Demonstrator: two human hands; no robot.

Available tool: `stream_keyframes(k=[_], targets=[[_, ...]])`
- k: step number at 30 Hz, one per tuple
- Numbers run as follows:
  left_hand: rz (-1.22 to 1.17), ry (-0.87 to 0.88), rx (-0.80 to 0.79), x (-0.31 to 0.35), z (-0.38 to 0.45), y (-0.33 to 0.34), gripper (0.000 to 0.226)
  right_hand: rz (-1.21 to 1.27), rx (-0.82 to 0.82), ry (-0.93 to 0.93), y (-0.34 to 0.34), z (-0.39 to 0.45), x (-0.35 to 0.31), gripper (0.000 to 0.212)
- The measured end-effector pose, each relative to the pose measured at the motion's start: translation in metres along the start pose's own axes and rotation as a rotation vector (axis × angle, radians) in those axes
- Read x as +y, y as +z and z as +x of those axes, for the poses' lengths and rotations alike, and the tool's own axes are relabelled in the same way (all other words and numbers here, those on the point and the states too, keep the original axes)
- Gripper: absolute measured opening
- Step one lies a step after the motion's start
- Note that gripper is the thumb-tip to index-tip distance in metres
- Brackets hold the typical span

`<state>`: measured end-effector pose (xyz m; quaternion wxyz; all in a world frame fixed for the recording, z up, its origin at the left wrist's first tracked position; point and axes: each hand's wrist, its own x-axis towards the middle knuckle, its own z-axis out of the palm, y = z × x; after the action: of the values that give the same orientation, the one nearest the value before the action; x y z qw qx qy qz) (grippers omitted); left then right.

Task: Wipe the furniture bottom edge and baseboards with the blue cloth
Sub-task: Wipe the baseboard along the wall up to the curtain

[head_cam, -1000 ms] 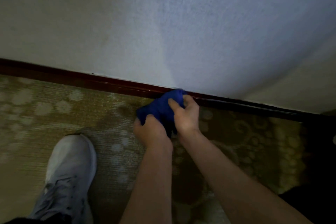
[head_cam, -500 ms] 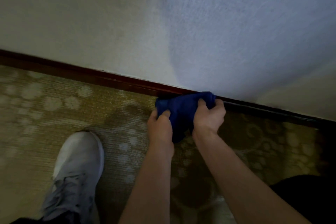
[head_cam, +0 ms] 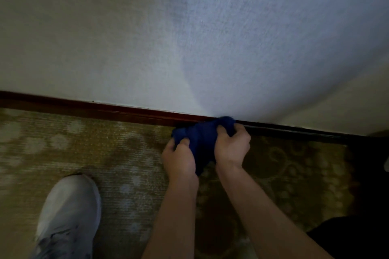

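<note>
A bunched blue cloth (head_cam: 202, 136) is pressed against the dark red-brown baseboard (head_cam: 105, 109) where the white wall meets the carpet. My left hand (head_cam: 179, 159) grips the cloth's lower left part. My right hand (head_cam: 231, 145) grips its upper right part, with the fingers curled over the cloth at the baseboard. The stretch of baseboard behind the cloth is hidden.
A white textured wall (head_cam: 189, 38) fills the upper half. Patterned olive carpet (head_cam: 94, 149) covers the floor. My white shoe (head_cam: 67, 216) stands at the lower left. A dark shape (head_cam: 362, 174) lies at the far right, and dark clothing (head_cam: 357, 237) shows at the lower right.
Both hands and the cloth have slid to the right along the baseboard. The cloth has spread from a tight bunch into a wider wad between the two hands.
</note>
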<state>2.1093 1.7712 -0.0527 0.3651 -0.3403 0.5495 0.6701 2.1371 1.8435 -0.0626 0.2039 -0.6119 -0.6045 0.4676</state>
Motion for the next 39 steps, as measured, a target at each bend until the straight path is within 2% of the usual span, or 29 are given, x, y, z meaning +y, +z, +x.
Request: stream_keyframes(k=[3,5,7,9,12,15,16,18,20,22,24,27,28,31,33,36,39], targets=[[-0.072,0.059,0.108,0.005,0.003,-0.002,0.033,-0.095,-0.195,-0.110,0.008,-0.013,-0.005,0.005],[-0.055,0.076,0.099,0.005,0.001,-0.002,0.036,-0.104,-0.253,-0.056,0.006,-0.010,-0.009,0.013],[0.013,0.055,0.010,0.004,-0.002,-0.001,0.036,-0.040,-0.171,0.065,-0.006,-0.001,-0.009,0.023],[0.099,-0.001,-0.099,0.007,-0.006,0.000,0.025,0.074,-0.062,0.176,-0.016,0.007,-0.008,0.025],[0.160,-0.062,-0.179,0.011,-0.004,-0.003,0.024,0.026,0.033,0.141,-0.015,0.010,-0.008,0.028],[0.138,-0.061,-0.133,0.016,0.000,-0.010,0.024,-0.013,0.135,0.076,0.000,0.006,-0.006,0.007],[0.126,-0.055,-0.115,0.017,-0.001,-0.011,0.026,-0.046,0.158,0.042,0.004,0.002,-0.005,0.015],[0.088,-0.026,-0.065,0.014,-0.001,-0.010,0.027,-0.123,0.119,-0.043,0.011,-0.005,-0.002,0.019],[0.065,0.026,0.027,0.005,-0.006,-0.004,0.026,-0.193,0.002,-0.126,0.011,-0.012,-0.003,0.020],[0.052,0.075,0.102,-0.004,-0.009,0.002,0.030,-0.221,-0.107,-0.132,0.003,-0.009,-0.003,0.019],[0.101,0.077,0.024,-0.013,-0.013,0.008,0.033,-0.180,-0.068,-0.043,-0.019,0.007,-0.001,0.007],[0.262,0.031,-0.244,-0.020,-0.016,0.019,0.030,-0.012,0.061,0.161,-0.048,0.031,0.000,0.003],[0.307,0.014,-0.282,-0.022,-0.018,0.023,0.027,0.011,0.086,0.184,-0.052,0.037,0.001,0.010],[0.309,0.031,-0.203,-0.022,-0.017,0.024,0.029,-0.016,0.167,0.150,-0.044,0.036,0.004,0.030],[0.248,0.050,-0.110,-0.019,-0.017,0.017,0.029,-0.055,0.177,0.105,-0.033,0.024,0.003,0.034],[0.233,0.108,-0.049,-0.023,-0.022,0.012,0.024,-0.114,0.063,0.064,-0.030,0.018,0.005,0.030],[0.252,0.138,-0.100,-0.030,-0.031,0.024,0.036,-0.152,-0.046,0.027,-0.045,0.031,0.008,0.026]])
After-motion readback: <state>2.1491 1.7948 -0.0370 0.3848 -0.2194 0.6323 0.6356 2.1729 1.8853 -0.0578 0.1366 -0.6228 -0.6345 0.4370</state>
